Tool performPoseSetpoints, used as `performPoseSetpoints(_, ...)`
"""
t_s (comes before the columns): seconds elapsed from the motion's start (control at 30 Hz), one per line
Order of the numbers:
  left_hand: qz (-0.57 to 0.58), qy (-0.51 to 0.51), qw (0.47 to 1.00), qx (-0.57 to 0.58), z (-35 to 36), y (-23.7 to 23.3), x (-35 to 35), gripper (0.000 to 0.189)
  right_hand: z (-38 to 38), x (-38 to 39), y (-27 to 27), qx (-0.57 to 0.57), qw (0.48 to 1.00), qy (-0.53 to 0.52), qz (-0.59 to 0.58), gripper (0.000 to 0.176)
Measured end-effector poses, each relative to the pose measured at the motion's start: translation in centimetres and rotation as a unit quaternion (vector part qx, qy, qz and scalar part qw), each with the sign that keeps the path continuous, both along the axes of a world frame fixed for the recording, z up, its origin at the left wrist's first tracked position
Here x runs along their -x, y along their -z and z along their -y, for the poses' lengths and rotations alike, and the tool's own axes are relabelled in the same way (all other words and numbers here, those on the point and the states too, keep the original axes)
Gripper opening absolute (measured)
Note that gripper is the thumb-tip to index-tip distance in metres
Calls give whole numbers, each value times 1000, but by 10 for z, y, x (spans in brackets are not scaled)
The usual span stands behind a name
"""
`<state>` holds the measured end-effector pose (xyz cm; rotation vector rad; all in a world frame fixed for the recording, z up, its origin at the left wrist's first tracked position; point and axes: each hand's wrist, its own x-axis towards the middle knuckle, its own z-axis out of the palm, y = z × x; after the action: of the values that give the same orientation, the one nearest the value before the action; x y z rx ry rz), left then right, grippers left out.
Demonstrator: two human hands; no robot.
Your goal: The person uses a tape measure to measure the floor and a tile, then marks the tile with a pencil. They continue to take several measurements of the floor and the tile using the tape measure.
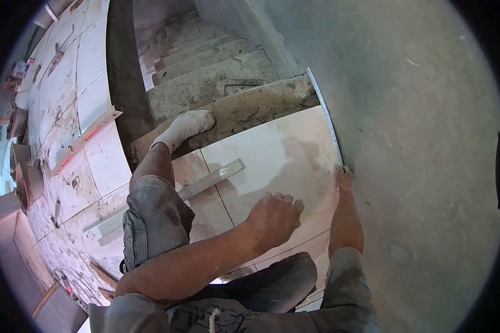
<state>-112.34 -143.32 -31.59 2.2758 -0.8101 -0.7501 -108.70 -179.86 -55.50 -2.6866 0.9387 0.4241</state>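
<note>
A pale measuring tape (329,119) runs along the right wall, from the broken edge of the top step down to my right hand (344,176). That hand is closed on the tape's lower end, beside the large white tile (278,150). Above the same tile hangs my left hand (275,219), back upward and fingers curled in, with no object showing in it. A long metal straightedge (214,178) lies across the tiles left of this hand, partly hidden behind my leg.
Rough concrete stairs (205,83) descend beyond the tile edge, where my socked foot (186,129) rests. Further left are a red-marked level (86,139), stacked buckets (28,180) and scattered tools. A grey wall (428,139) bounds the right side.
</note>
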Motion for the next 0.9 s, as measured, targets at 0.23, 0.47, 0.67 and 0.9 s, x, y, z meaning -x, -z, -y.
performPoseSetpoints(0.23, 20, -10, 1000, 15, 0, 3, 1, 37, -6, 0, -8, -15, 1000, 11, 13, 45)
performPoseSetpoints(0.47, 20, -10, 1000, 8, 1, 2, 1, 36, 6, -2, 7, -6, 999, -8, -32, 49)
performPoseSetpoints(0.67, 14, -8, 1000, 14, 1, 2, 1, 36, 14, 2, 20, -2, 1000, -24, 0, 48)
performPoseSetpoints(0.9, 15, -14, 1000, 17, 2, 4, 2, 37, 8, -1, 14, -1, 999, 1, 43, 37)
